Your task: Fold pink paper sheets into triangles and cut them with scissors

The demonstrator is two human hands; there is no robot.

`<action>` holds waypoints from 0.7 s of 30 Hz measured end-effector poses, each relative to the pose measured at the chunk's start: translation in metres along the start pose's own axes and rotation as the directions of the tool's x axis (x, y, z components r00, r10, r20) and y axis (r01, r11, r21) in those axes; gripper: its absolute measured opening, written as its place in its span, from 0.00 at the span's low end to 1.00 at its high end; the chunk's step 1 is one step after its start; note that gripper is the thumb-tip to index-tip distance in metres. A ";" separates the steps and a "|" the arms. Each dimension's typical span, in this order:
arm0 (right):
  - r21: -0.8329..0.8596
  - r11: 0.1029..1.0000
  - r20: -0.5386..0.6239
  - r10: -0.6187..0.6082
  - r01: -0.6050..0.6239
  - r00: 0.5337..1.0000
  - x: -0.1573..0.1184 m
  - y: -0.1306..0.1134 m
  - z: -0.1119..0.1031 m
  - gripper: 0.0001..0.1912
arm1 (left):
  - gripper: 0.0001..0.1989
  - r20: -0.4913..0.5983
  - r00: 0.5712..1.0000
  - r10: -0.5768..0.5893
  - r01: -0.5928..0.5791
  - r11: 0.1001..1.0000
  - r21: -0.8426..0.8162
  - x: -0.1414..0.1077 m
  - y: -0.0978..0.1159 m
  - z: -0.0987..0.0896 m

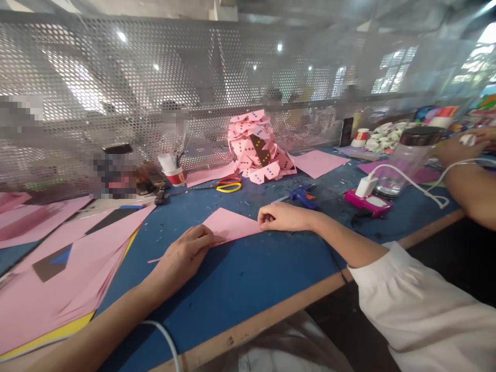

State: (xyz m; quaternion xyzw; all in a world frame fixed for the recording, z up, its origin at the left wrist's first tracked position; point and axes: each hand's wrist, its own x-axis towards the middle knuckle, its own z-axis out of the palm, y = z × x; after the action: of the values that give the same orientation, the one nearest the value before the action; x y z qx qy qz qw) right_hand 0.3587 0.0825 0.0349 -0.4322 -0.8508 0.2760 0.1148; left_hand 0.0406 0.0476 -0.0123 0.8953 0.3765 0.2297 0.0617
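A piece of pink paper [231,225], triangular in outline, lies on the blue tabletop between my hands. My left hand [189,252] has its fingers pressed together on the paper's lower left corner. At the right corner, the curled fingers of my right hand [287,217] pinch the paper; the fingertips are partly hidden. Just behind my right hand lies a blue glue gun [302,196]. Scissors with red and yellow handles [229,185] rest farther back. A thin pink paper strip [154,261] pokes out beside my left hand.
Large pink sheets [34,310] are stacked at left. Pink dotted paper pieces [251,147] form a heap by the perforated metal screen [186,62]. At right stand a magenta power strip [370,204], a white cable [403,178] and a clear jar [403,160], near another person's arm [470,181].
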 end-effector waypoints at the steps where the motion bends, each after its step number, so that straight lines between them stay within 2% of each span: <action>1: 0.001 1.000 -0.001 -0.001 0.001 1.000 0.000 0.001 0.000 0.05 | 0.18 -0.001 1.000 0.001 -0.001 1.000 0.004 0.000 -0.001 0.000; 8: 0.003 1.000 0.001 0.014 -0.014 1.000 0.000 0.003 -0.002 0.06 | 0.18 0.006 1.000 0.013 -0.013 1.000 0.006 0.000 -0.002 0.000; 15: -0.012 1.000 -0.002 0.001 -0.001 1.000 0.000 0.005 -0.001 0.06 | 0.18 -0.031 0.998 0.050 -0.050 0.999 0.003 0.000 -0.002 0.000; 18: -0.016 1.000 -0.006 -0.003 0.003 1.000 0.001 0.005 0.000 0.06 | 0.16 -0.035 0.999 0.003 -0.004 0.999 -0.041 0.002 0.000 -0.001; 21: -0.012 1.000 -0.005 0.004 -0.004 1.000 0.001 0.005 -0.001 0.05 | 0.13 -0.003 0.993 -0.114 0.113 0.985 -0.130 0.008 0.007 -0.001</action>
State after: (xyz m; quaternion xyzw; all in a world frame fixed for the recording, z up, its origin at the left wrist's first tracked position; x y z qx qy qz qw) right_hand 0.3616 0.0856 0.0327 -0.4353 -0.8513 0.2698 0.1136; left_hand 0.0495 0.0485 -0.0069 0.8653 0.4116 0.2546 0.1305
